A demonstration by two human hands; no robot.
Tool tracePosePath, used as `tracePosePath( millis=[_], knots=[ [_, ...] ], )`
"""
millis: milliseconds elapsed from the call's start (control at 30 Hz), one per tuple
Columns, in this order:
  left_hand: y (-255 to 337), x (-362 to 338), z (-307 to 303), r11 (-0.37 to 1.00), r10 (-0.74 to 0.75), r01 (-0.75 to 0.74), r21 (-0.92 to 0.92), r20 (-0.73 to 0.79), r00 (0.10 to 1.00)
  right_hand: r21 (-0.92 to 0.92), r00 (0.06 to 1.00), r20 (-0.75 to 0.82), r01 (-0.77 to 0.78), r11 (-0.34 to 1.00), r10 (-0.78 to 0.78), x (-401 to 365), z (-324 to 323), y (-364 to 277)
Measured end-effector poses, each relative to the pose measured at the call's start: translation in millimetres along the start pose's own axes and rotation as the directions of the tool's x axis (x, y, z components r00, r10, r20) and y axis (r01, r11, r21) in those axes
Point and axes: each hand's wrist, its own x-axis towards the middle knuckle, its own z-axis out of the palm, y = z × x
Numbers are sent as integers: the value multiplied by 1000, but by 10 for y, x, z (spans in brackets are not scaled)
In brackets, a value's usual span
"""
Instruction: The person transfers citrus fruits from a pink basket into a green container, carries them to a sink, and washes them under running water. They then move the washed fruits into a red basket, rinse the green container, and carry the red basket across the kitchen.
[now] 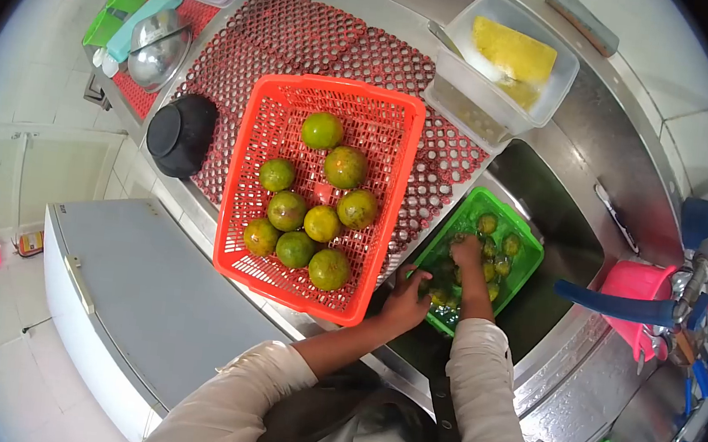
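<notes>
A bright green plastic tub [531, 255] sits in the sink, holding water and several small green-yellow oranges [510, 244]. My right hand [466, 252] reaches down among them with its fingers curled; what they grip is hidden beneath it. At the tub's near left side, my left hand [408, 301] curves its thumb and fingers around a dark green, rounded fruit, apparently an orange [424, 289], mostly covered. Left of the sink, a red-orange plastic basket [230, 208] contains several larger wet green oranges [345, 167].
Red perforated matting [305, 30] covers the counter under the basket. A black bowl [181, 135] and metal bowls [158, 49] stand left. Behind the sink is a clear container [563, 79] with a yellow sponge-like block [514, 51]. A blue-handled tool [613, 303] and pink container [636, 289] are right.
</notes>
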Motion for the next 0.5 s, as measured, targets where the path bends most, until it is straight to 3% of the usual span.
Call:
tracePosePath(
  millis=[100,167,233,267,300,333,400,433,500],
  knots=[
    [7,21,-14,1000,-18,18,-15,21,1000,76,995,-95,-8,997,16,40,95,71],
    [-40,15,20,1000,-20,20,22,0,1000,-122,980,-51,-200,972,195,260,223,292],
    [48,16,-33,993,-24,22,118,17,1000,189,926,16,-374,908,378,190,127,214],
    [-165,39,75,999,41,-41,-9,-8,999,260,948,33,-315,913,317,244,183,339],
    [-96,38,49,995,97,-97,5,-57,994,330,968,48,-249,911,247,293,256,467],
    [-74,43,30,997,66,-67,-29,-34,997,332,964,39,-259,907,262,180,165,432],
    [-30,43,-2,998,33,-34,-56,-6,999,546,988,146,-128,828,57,-159,-94,196],
    [-3,41,-14,998,38,-39,-48,-13,999,547,988,145,-131,827,60,-218,-95,178],
    [21,46,-19,998,43,-44,-42,-20,999,898,986,166,-138,418,-33,-306,-122,132]
  ],
)
